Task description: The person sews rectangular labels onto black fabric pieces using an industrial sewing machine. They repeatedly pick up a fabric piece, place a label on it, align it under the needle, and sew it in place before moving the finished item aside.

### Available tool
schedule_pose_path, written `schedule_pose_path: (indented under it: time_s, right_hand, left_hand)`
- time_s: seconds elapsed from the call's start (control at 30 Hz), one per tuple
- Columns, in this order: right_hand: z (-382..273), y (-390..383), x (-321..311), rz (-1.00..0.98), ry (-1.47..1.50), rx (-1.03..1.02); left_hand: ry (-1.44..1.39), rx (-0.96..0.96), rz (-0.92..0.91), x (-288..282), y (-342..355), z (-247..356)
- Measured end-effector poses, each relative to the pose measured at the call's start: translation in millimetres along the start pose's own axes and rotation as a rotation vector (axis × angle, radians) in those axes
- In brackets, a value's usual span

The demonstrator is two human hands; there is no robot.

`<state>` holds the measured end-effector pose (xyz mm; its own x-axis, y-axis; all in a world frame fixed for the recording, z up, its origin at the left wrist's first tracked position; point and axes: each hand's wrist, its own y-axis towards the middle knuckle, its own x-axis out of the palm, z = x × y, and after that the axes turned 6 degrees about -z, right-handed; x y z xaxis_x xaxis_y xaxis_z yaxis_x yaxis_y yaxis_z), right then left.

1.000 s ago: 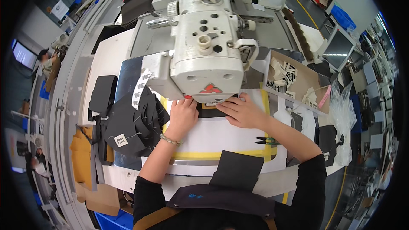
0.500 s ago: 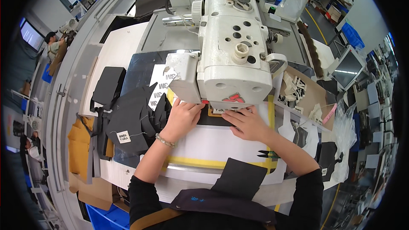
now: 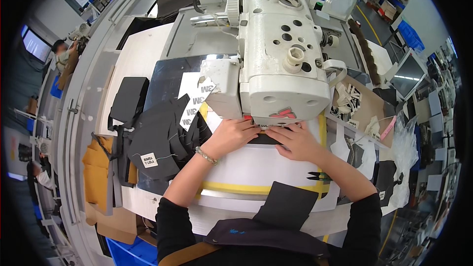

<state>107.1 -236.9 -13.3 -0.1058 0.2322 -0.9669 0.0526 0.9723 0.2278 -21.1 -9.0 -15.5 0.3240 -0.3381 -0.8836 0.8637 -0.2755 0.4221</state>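
Note:
A black fabric piece (image 3: pixel 266 139) lies on the white work plate under the head of a white sewing machine (image 3: pixel 288 86). At its far edge a pale printed label (image 3: pixel 266 124) partly shows; the needle is hidden behind the machine head. My left hand (image 3: pixel 230 139) rests at the piece's left side, fingers stretched toward the needle area and fingertips near the label. From the right, my right hand (image 3: pixel 297 141) lies over the piece with its fingers spread, fingertips beside the label. Neither hand is wrapped round anything.
Left of my hands lies a stack of black cut pieces (image 3: pixel 157 140), with mustard pieces (image 3: pixel 98 162) beyond. A cardboard tray of labels (image 3: pixel 362 111) sits at right. Thread snips (image 3: pixel 320 176) lie near my right forearm. A black panel (image 3: pixel 287 205) is close to my body.
The view has shifted a little, so the scene sits farther right. My left hand has come closer to my right one, and less of the label and the mustard edge round it shows.

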Motion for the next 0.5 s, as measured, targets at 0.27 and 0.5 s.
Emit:
schedule_pose_path:
  time_s: [0.27, 0.5]
  right_hand:
    - [-0.2, -1.3, 0.1, -0.005, -0.027, 0.01]
    - [-0.2, -2.3, 0.6, 0.007, -0.031, 0.012]
  left_hand:
    - [-0.051, -0.063, -0.132, 0.5, -1.6, -4.7]
    - [-0.209, -0.199, -0.252, -0.1, -2.7, -8.4]
